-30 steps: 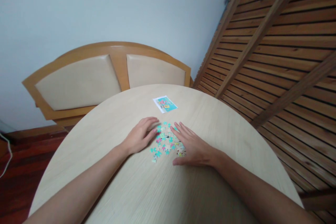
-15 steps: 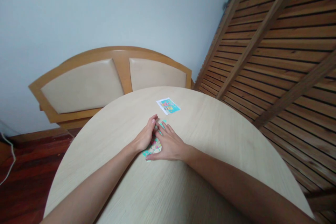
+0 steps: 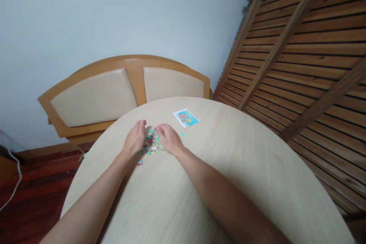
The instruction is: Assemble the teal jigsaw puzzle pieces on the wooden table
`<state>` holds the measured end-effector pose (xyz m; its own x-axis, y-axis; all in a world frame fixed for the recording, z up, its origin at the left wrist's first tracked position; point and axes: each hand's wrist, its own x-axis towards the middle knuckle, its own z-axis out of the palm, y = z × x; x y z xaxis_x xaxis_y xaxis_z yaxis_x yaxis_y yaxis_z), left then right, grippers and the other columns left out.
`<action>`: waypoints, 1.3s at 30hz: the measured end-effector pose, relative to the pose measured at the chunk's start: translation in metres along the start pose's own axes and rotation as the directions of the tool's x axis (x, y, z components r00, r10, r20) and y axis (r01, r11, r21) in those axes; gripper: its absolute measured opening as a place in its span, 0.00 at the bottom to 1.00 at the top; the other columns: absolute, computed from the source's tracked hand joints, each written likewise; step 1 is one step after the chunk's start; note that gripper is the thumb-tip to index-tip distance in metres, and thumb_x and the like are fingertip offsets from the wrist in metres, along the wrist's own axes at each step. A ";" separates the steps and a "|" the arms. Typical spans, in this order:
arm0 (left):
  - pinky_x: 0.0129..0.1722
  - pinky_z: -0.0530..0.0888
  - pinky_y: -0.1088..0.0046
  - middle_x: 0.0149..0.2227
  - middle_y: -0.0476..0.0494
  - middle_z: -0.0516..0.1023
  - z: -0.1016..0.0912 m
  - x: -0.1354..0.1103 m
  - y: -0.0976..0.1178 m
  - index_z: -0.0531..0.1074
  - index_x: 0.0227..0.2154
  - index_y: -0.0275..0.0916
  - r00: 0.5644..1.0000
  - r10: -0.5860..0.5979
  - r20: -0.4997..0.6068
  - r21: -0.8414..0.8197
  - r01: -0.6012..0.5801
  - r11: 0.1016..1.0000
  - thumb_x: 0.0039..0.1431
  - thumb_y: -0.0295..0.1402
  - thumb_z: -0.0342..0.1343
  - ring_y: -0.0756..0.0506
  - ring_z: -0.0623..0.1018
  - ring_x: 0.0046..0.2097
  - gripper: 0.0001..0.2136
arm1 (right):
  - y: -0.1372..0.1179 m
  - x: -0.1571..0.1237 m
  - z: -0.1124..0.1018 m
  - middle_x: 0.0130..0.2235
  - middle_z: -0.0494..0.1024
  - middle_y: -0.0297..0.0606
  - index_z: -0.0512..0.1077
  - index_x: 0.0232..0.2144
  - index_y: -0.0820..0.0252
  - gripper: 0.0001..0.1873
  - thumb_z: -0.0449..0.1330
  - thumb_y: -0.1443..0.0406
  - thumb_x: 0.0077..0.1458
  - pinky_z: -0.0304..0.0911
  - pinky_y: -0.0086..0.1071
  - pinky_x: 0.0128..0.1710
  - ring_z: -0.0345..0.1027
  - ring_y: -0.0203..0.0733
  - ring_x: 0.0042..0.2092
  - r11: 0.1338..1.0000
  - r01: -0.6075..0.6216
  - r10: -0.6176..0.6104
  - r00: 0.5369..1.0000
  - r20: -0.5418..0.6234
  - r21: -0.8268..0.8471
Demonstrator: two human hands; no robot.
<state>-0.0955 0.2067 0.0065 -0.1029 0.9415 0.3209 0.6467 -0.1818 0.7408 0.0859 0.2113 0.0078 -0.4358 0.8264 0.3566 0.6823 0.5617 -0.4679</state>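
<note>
A small heap of jigsaw puzzle pieces point(image 3: 153, 144), turquoise, pink and yellow, lies on the round table between my two hands. My left hand point(image 3: 135, 137) stands on edge along the heap's left side, its fingers extended and cupped. Curving around the right side of the heap is my right hand point(image 3: 169, 139), fingers bent toward the pieces, with nothing visibly gripped. Some fingertips are turned out of sight. One pink and turquoise piece point(image 3: 140, 163) has strayed below the heap. A single turquoise piece point(image 3: 182, 134) sits to the right of my right hand.
Beyond my right hand a printed picture card point(image 3: 186, 118) lies flat on the pale wooden table point(image 3: 243, 167). A padded headboard point(image 3: 95, 95) stands behind the table. Wooden slats point(image 3: 303, 65) lean on the right, and a white cable point(image 3: 19, 175) hangs at left.
My hands have moved apart and shifted left and slightly away from me. The pieces, mostly covered before, now show as a heap between them. Loose pieces are visible on both sides.
</note>
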 end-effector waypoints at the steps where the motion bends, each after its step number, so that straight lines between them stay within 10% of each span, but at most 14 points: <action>1: 0.64 0.61 0.51 0.58 0.30 0.73 0.002 -0.001 0.000 0.69 0.55 0.36 1.000 0.009 0.022 0.010 -0.009 1.000 0.71 0.55 0.33 0.34 0.70 0.62 0.31 | 0.007 -0.004 -0.005 0.55 0.76 0.44 0.72 0.52 0.60 0.28 0.34 0.58 0.74 0.55 0.35 0.62 0.65 0.40 0.59 0.999 -0.047 0.047 0.999 -0.018 -0.009; 7: 0.67 0.58 0.54 0.60 0.32 0.73 0.016 -0.004 -0.008 0.72 0.54 0.35 0.981 0.042 0.191 -0.027 -0.037 0.999 0.70 0.52 0.37 0.34 0.69 0.64 0.29 | 0.025 -0.027 -0.013 0.67 0.63 0.54 0.66 0.63 0.63 0.34 0.40 0.47 0.70 0.43 0.53 0.67 0.51 0.58 0.69 0.978 -0.204 0.205 0.978 0.026 -0.039; 15: 0.60 0.69 0.54 0.58 0.32 0.75 0.013 0.001 -0.019 0.66 0.61 0.36 0.962 0.033 0.271 -0.231 0.031 0.972 0.69 0.60 0.31 0.36 0.76 0.57 0.37 | -0.026 -0.039 0.006 0.74 0.32 0.53 0.40 0.73 0.62 0.71 0.59 0.29 0.41 0.27 0.61 0.69 0.20 0.71 0.72 0.997 0.069 -0.074 0.944 0.320 0.027; 24: 0.62 0.67 0.54 0.57 0.28 0.76 0.008 0.014 -0.027 0.70 0.56 0.30 0.990 0.047 0.131 -0.256 -0.012 0.967 0.68 0.60 0.26 0.36 0.75 0.59 0.40 | -0.043 0.002 0.048 0.72 0.49 0.58 0.56 0.67 0.68 0.57 0.64 0.39 0.46 0.37 0.60 0.68 0.37 0.70 0.72 1.000 -0.006 0.008 0.997 0.075 -0.027; 31: 0.67 0.57 0.47 0.64 0.32 0.68 0.000 0.003 -0.012 0.70 0.60 0.37 0.958 0.228 0.172 0.033 -0.237 0.971 0.68 0.59 0.37 0.33 0.66 0.66 0.34 | 0.030 -0.011 -0.009 0.59 0.72 0.44 0.68 0.56 0.60 0.20 0.54 0.60 0.65 0.49 0.42 0.67 0.60 0.46 0.62 0.988 0.069 -0.086 0.988 -0.125 -0.138; 35: 0.66 0.51 0.37 0.69 0.38 0.61 0.021 -0.015 0.001 0.67 0.63 0.47 0.888 0.314 0.337 0.207 -0.396 0.895 0.60 0.57 0.56 0.25 0.57 0.69 0.33 | 0.094 -0.033 -0.050 0.60 0.69 0.55 0.68 0.59 0.64 0.23 0.55 0.60 0.66 0.48 0.53 0.65 0.57 0.56 0.64 0.980 -0.030 0.004 0.991 -0.131 -0.198; 39: 0.64 0.53 0.33 0.66 0.35 0.66 0.032 -0.021 0.007 0.71 0.60 0.43 0.862 0.327 0.386 0.330 -0.460 0.824 0.66 0.46 0.52 0.24 0.58 0.69 0.24 | 0.131 -0.048 -0.074 0.58 0.73 0.48 0.74 0.54 0.56 0.19 0.54 0.56 0.67 0.56 0.50 0.62 0.64 0.53 0.60 0.979 0.034 -0.032 0.999 0.013 -0.203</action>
<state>-0.0653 0.1951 -0.0139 0.4148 0.8620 0.2912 0.8297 -0.4897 0.2679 0.2398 0.2426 -0.0110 -0.4652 0.8083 0.3608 0.7719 0.5700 -0.2817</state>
